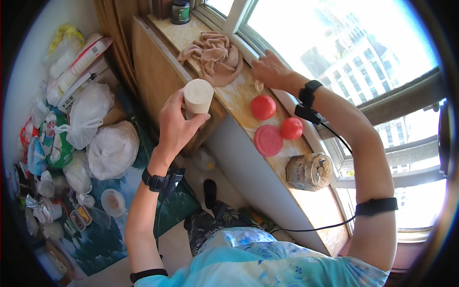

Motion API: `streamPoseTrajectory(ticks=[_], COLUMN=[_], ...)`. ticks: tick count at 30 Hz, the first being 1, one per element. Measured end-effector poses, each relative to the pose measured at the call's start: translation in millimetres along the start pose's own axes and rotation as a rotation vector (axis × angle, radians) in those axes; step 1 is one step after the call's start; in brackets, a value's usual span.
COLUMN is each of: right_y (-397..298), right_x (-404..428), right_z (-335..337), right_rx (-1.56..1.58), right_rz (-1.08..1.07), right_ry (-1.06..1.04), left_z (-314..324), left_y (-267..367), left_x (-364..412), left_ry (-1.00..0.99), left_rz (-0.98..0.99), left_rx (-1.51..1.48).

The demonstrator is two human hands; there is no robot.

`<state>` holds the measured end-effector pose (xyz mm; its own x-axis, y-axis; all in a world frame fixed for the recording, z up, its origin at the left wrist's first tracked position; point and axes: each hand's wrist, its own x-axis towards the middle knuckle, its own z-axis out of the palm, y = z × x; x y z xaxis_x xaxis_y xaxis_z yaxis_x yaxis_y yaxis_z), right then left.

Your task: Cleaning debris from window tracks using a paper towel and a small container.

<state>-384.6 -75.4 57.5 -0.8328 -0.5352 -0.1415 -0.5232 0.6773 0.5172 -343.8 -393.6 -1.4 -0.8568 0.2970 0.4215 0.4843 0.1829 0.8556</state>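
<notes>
My left hand [175, 123] is wrapped around a cream-coloured cylindrical container [198, 96], held up in front of the sill with its flat round end towards me. My right hand [270, 70] is over the windowsill beside the window frame, palm down with its fingers bent. Just below it is a small pale loop [259, 85]; whether the fingers hold it cannot be made out. Nearer to me on the sill sit two red, tomato-like round things, a larger one [263, 107] and a smaller one [291, 128]. A pink round lid [268, 140] lies against the smaller one.
A crumpled brown towel [215, 59] lies on the marbled windowsill [304, 204]. Towards me is a glass jar [309, 172] bearing writing; a dark jar [180, 12] stands at the far end. At left, tied plastic bags [113, 150] and a clear tub [113, 202] crowd a dark-patterned table [104, 251].
</notes>
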Motion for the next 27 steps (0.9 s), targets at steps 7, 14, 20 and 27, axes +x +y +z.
streamPoseTrajectory(ticks=[7, 14, 20, 27], right_y=[2, -14, -77, -129], right_x=[-42, -121, -238, -311], right_z=[-45, -123, -125, -62], right_rx=[0.003, 0.16, 0.252, 0.452], right_rz=[0.1, 0.387, 0.676, 0.959], right_ry=[-0.358, 0.237, 0.227, 0.295], left_z=[28, 107, 142, 125], left_y=[18, 10, -3, 2], left_x=[29, 81, 95, 61], left_ry=[-0.077, -0.04, -0.067, -0.026], left_rz=[0.005, 0.158, 0.185, 0.168], left_rx=[-0.051, 0.037, 0.063, -0.05])
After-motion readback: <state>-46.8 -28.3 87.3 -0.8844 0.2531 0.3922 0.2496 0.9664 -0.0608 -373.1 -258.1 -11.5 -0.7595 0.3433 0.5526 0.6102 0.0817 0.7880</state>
